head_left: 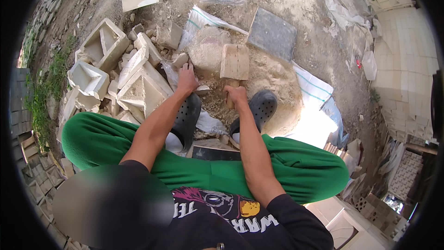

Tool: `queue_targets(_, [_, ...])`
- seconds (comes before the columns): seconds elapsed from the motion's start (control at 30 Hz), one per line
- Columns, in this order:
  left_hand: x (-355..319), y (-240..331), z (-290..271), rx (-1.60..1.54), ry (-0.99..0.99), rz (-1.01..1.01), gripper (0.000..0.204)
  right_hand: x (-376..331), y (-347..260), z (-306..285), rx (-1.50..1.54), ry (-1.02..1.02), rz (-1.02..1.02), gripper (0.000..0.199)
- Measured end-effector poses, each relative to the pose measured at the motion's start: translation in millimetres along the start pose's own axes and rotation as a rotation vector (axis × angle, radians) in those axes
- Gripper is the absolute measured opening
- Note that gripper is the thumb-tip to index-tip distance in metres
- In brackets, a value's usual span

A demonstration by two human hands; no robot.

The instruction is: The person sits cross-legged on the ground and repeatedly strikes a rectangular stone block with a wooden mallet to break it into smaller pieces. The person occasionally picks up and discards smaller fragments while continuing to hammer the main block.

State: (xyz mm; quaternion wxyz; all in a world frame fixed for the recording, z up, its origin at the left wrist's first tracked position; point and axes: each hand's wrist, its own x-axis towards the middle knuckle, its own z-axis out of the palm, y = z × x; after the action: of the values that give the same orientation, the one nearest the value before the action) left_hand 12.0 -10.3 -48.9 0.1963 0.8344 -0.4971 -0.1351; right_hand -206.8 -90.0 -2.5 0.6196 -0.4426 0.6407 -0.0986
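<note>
My right hand [236,96] is wrapped round the short handle of a wooden mallet [235,62]. Its broad, worn head lies over the dusty ground, pointing away from me. To the left, my left hand [187,81] has its fingers bent down at the edge of a heap of broken plaster pieces. A small pale lump [180,60] is right at its fingertips; whatever lies under the fingers is hidden. Just beyond the mallet sits a rounded, dust-covered block [209,48], partly on a white woven sack [196,18].
Cast plaster boxes [101,44] and a triangular-ribbed piece [144,90] fill the left heap. A dark square slab [272,34] lies beyond the mallet, with pale powder [282,81] below it. My clogs [187,115] flank the work spot. Stacked pale blocks [400,65] stand at right.
</note>
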Motion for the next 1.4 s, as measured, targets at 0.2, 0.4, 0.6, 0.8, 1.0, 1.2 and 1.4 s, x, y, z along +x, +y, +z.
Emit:
queue_targets(0.2, [0.1,-7.2,-13.1,-0.094,-0.114,-0.03,0.04,-0.6,-1.5,2.0,-0.057,0.016,0.008,0.026])
queue_targets(0.4, [1.0,-5.1,-15.2,-0.168,-0.218,-0.091,0.039,-4.0,-4.9,2.6,-0.066,0.013,0.01,0.029])
queue_targets(0.6, [-2.0,-1.0,-4.2,-0.252,-0.145,-0.149,0.036,-3.8,-5.5,1.3,-0.08,0.014,0.015,0.03])
queue_targets(0.8, [11.8,-7.3,1.1,-0.519,-0.188,-0.512,0.03,-2.2,-4.2,3.9,-0.095,0.008,0.011,0.03])
queue_targets(1.0, [16.4,-3.7,-6.0,-0.415,-0.354,-0.605,0.038,-3.6,-4.1,4.4,-0.079,0.023,0.011,0.03])
queue_targets(1.2, [10.1,7.1,0.7,-0.236,-0.34,-0.402,0.041,-2.7,-4.4,4.6,-0.091,0.026,0.007,0.029])
queue_targets(1.4, [9.6,19.5,-2.3,-0.276,-0.376,-0.439,0.04,-4.1,-6.1,4.6,-0.095,0.016,0.009,0.029])
